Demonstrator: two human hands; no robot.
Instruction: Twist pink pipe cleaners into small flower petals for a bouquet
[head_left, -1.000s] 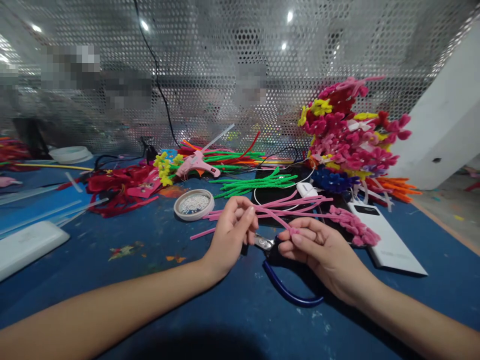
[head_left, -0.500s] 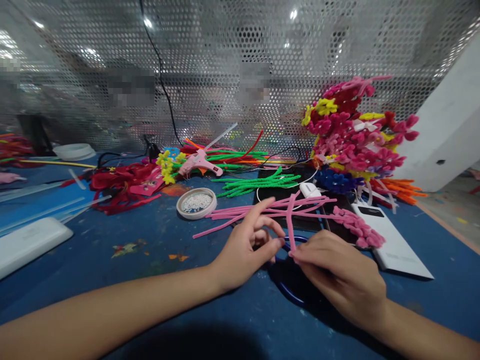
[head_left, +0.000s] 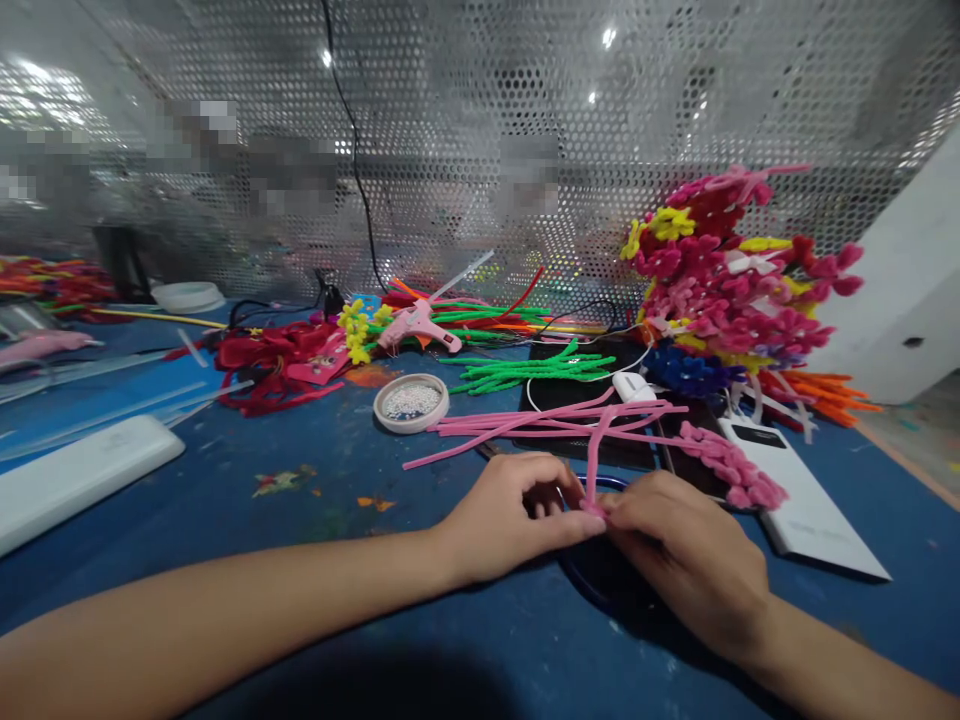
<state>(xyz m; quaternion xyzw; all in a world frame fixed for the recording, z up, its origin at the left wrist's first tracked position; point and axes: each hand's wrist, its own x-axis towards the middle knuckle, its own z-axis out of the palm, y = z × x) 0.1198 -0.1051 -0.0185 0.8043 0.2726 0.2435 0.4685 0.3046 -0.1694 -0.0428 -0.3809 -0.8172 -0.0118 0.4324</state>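
My left hand point(head_left: 517, 515) and my right hand point(head_left: 686, 560) meet over the blue table point(head_left: 300, 560), fingertips pinched together on the lower end of a pink pipe cleaner point(head_left: 591, 462) that stands up between them. Just behind lies a loose bundle of pink pipe cleaners point(head_left: 525, 425). Under my hands a blue-handled tool point(head_left: 592, 590) is mostly hidden; only part of its loop shows.
A round dish of white beads point(head_left: 411, 402), green pipe cleaners point(head_left: 532, 370) and a pink glue gun point(head_left: 420, 328) lie beyond. Finished pink flowers point(head_left: 735, 280) pile up at the right by a white power bank point(head_left: 802, 510). A perforated metal screen point(head_left: 480, 150) closes the back.
My left hand has closed from spread fingers and come right to meet the right hand on the pink pipe cleaner. Both hands sit lower, covering the blue-handled tool.
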